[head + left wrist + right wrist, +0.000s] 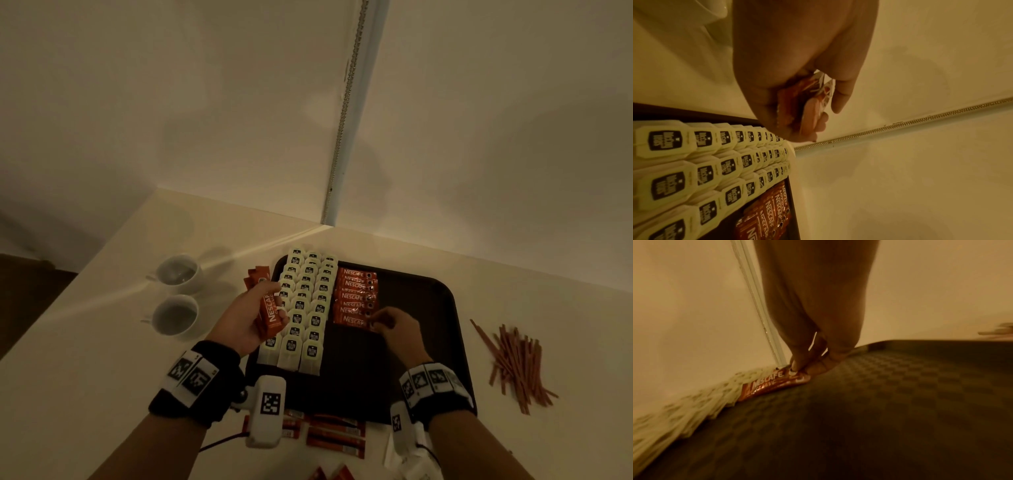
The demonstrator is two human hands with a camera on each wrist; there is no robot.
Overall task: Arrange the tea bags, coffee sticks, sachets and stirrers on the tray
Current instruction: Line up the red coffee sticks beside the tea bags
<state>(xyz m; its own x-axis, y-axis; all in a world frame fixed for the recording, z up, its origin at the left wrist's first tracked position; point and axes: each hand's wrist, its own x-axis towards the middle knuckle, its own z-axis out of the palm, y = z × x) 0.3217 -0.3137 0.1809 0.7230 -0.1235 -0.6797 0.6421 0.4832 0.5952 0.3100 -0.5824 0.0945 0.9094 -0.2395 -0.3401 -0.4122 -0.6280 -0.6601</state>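
Laying coffee sticks in an overlapping column on the tray [424, 291], just right of the tea bags [305, 308]. Right hand [394, 329] down at the near end of that column, fingertips [795, 368] pinching the right end of the nearest stick [772, 382], which lies flat on the tray floor with its left end against the tea bags. Left hand [245, 320] raised over the tray's left edge, fingers curled round a spare bundle of sticks [272, 308].

To do the step well, by judgement: keep each stick square to the tea bags, left end butted against them, overlapping the one behind by the same margin; press the right end flat before letting go, so nothing springs up; feed one stick at a time from the bundle.

Bare tray floor near of the column and across the whole right part of the tray: ample room for more rows. Raised rim on the right, worth clearing when reaching out. Stirrers [513, 370] loose in a heap on the counter, right of the tray, well apart. More sticks [335, 435] on the counter just near of the tray. Two cups [176, 294] left of the tray, close to the left forearm's path, so care needed there.
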